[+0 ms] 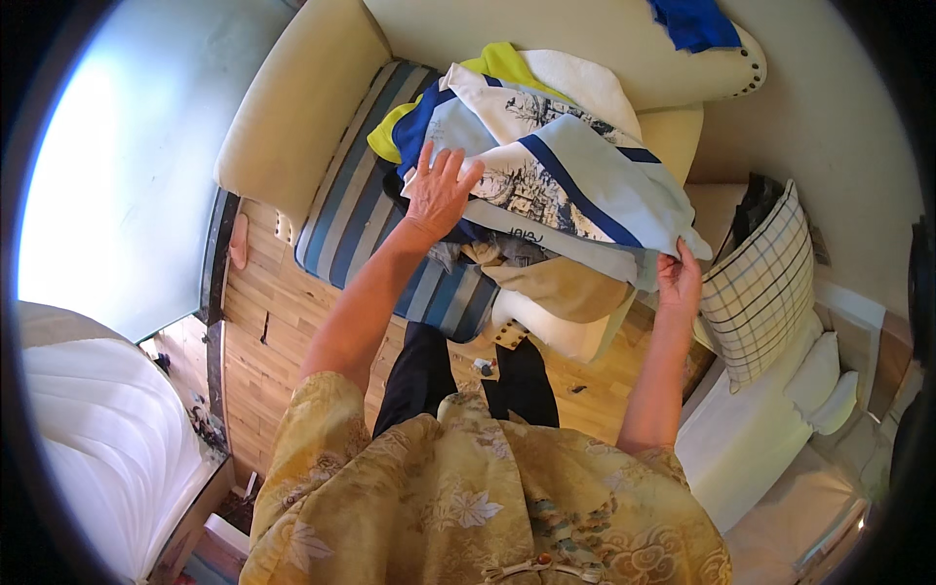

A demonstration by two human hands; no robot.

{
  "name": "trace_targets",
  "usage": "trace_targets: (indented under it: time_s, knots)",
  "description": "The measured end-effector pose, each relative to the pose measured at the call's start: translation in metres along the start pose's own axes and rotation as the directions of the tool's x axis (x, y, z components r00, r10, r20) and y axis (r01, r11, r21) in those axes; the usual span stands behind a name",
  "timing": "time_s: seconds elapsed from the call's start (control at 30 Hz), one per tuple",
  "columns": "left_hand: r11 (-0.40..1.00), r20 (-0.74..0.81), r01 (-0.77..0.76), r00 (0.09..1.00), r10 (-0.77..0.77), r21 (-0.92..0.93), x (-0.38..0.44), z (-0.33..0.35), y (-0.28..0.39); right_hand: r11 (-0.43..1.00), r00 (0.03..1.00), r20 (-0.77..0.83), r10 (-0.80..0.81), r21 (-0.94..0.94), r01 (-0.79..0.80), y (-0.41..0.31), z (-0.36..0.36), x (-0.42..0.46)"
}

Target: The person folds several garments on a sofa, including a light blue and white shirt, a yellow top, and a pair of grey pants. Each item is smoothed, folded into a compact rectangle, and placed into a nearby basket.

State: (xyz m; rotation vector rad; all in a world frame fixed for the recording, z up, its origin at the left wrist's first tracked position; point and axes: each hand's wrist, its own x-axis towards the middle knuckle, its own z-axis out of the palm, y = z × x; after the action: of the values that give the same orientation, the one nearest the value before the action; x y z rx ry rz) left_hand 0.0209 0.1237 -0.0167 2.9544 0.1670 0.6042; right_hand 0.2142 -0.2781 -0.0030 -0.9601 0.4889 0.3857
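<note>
A pale blue and white garment with navy stripes and a dark printed picture lies partly folded over a heap of clothes. My right hand pinches its corner at the right side between thumb and fingers. Fingers spread, my left hand rests on the white part near its left edge. Under and behind it show bright yellow cloth, royal blue cloth and a white cloth. Tan cloth hangs below it at the front, over the sofa arm. A grey band of fabric there bears writing.
The heap sits on a cream sofa with a striped seat cushion. A checked pillow stands to the right, beside white cushions. Blue cloth hangs over the backrest. Small scraps litter the wooden floor.
</note>
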Motion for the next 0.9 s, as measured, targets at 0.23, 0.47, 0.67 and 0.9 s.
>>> trace_targets:
  time_s: [0.23,0.47,0.67,0.9]
  knots:
    - [0.999,-0.017,-0.005,1.0,0.006,0.049,0.009,-0.014,-0.022,0.993,0.994,0.045,-0.095,-0.067,0.098,-0.01,0.042,-0.018]
    - [0.997,0.09,-0.055,0.995,0.051,0.047,-0.023,-0.022,-0.017,0.982,0.992,-0.122,0.033,-0.183,-0.055,0.039,-0.031,0.001]
    - [0.944,0.114,0.19,0.98,-0.164,-0.271,-0.027,-0.012,-0.009,0.993,0.993,-0.104,0.049,-0.099,-0.059,0.037,-0.029,-0.014]
    - [0.859,-0.028,0.4,0.902,-0.43,-0.319,-0.01,-0.025,0.024,0.97,0.96,-0.27,-0.073,-0.242,0.006,0.033,-0.076,-0.02]
